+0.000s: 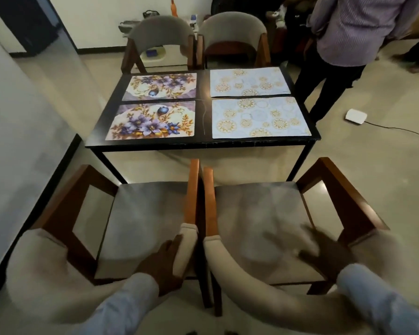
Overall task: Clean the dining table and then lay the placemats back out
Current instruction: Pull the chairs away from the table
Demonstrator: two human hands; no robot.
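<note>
Head view: left hand point(163, 262) grips chair back point(188, 240), lower centre; right hand point(324, 252) blurred, fingers spread, holds nothing; 4 placemats point(153, 123) on tabletop point(203, 142).

black dining table point(153, 143), 2 floral placemats point(153, 122) left, 2 pale medallion placemats point(259, 117) right, thin cord point(205, 114) btwn

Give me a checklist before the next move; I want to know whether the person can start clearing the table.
1. Four placemats lying flat: two purple floral placemats, two pale blue medallion placemats: ok.
2. Black rectangular dining table within reach: not ok, two grey cushioned wooden chairs stand between.
3. Left hand free: not ok, it grips a chair back.
4. Right hand free: ok, open though blurred.
5. Cleaning cloth at hand: cannot tell.
</note>
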